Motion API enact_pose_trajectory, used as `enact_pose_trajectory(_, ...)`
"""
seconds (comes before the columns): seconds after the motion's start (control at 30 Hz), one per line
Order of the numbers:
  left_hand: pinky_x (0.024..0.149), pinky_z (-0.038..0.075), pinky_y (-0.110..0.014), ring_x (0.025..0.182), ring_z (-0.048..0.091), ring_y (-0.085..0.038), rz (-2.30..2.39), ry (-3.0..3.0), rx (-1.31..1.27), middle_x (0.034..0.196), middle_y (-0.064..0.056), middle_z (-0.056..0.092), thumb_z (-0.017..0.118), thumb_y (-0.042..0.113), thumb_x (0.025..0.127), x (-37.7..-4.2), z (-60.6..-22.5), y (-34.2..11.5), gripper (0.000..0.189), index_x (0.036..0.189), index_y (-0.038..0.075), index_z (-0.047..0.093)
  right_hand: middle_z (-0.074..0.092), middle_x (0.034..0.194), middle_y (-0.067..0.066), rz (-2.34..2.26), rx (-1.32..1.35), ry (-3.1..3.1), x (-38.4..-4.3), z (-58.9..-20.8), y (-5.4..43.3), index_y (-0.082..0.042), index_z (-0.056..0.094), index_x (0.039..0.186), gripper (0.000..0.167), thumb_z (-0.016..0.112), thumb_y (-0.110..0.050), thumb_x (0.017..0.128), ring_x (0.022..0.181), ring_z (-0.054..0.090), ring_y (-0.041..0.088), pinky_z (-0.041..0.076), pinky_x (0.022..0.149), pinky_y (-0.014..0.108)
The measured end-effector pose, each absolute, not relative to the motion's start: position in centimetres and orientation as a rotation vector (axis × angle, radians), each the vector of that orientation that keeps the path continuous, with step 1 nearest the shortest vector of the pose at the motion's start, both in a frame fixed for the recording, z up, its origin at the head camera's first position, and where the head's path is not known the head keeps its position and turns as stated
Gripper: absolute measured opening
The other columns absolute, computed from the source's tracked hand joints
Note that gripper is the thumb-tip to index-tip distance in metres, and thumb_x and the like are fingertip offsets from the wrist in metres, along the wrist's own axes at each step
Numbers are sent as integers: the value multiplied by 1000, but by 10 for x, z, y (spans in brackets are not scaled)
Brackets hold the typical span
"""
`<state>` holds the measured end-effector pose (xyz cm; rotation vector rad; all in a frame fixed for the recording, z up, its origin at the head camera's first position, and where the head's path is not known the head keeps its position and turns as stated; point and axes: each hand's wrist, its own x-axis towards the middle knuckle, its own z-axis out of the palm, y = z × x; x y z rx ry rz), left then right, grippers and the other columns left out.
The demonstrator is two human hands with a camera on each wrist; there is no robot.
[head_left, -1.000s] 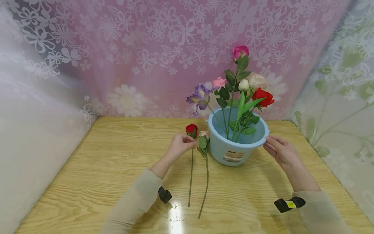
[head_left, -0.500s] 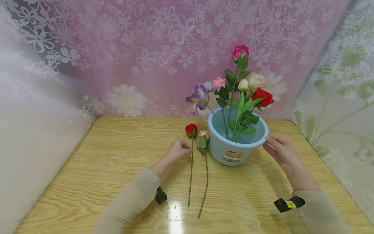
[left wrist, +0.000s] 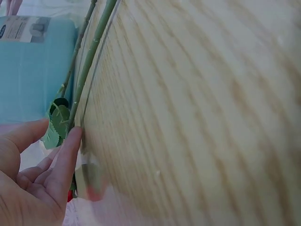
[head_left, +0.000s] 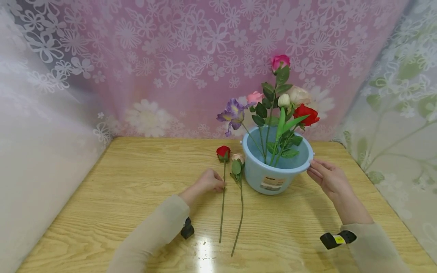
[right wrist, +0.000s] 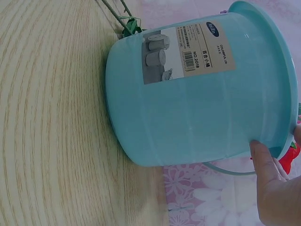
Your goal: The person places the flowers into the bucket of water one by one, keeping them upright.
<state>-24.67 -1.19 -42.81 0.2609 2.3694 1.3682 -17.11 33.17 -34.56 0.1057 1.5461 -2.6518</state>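
Observation:
A red rose (head_left: 223, 152) lies on the wooden table, its long green stem (left wrist: 89, 66) running toward me. My left hand (head_left: 209, 181) is at that stem below the bloom; in the left wrist view the index fingertip touches the stem, and the thumb stands apart from it. Right beside it lies a pale pink rose (head_left: 238, 157) with green leaves. My right hand (head_left: 328, 178) holds the rim of a light blue bucket (right wrist: 188, 108) at its right side, thumb at the rim and fingers against the outer wall. The bucket stands upright.
Several artificial flowers stand in the bucket, among them a purple iris (head_left: 233, 113), a magenta rose (head_left: 281, 62), a white tulip bud (head_left: 283, 100) and a red flower (head_left: 306, 115). A pink floral curtain (head_left: 191, 68) hangs behind the table (head_left: 136, 182).
My left hand has moved down along the red rose's stem, from just below the bloom toward me. My right hand and the bucket have stayed in place.

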Motion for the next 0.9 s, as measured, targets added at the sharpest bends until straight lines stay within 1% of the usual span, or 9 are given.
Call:
enact_pose_trajectory(0.37,49,50,-25,54,62,-16,1411,2334,237,59,-11,63,69,9,76,-248,-434,-8,15,76,-5,65,65,87,6,-2639,128,1572,-170,-347,332,-5,68,86,11,57,-2,84,81,63,15,48,74,25)
enact_pose_trajectory(0.6,48,50,-25,52,61,-16,1380,2360,212,58,-9,62,71,9,75,-248,-436,-5,14,73,-2,64,65,87,6,-2642,123,1566,-170,-347,331,-5,68,85,11,57,-2,85,81,63,14,49,74,24)
enact_pose_trajectory(0.9,48,49,-24,52,61,-14,1424,2313,151,60,-9,63,70,9,75,-251,-440,-6,15,81,-3,63,65,86,5,-2635,139,1581,-170,-347,331,-6,67,85,10,58,-3,84,81,63,14,49,74,24)
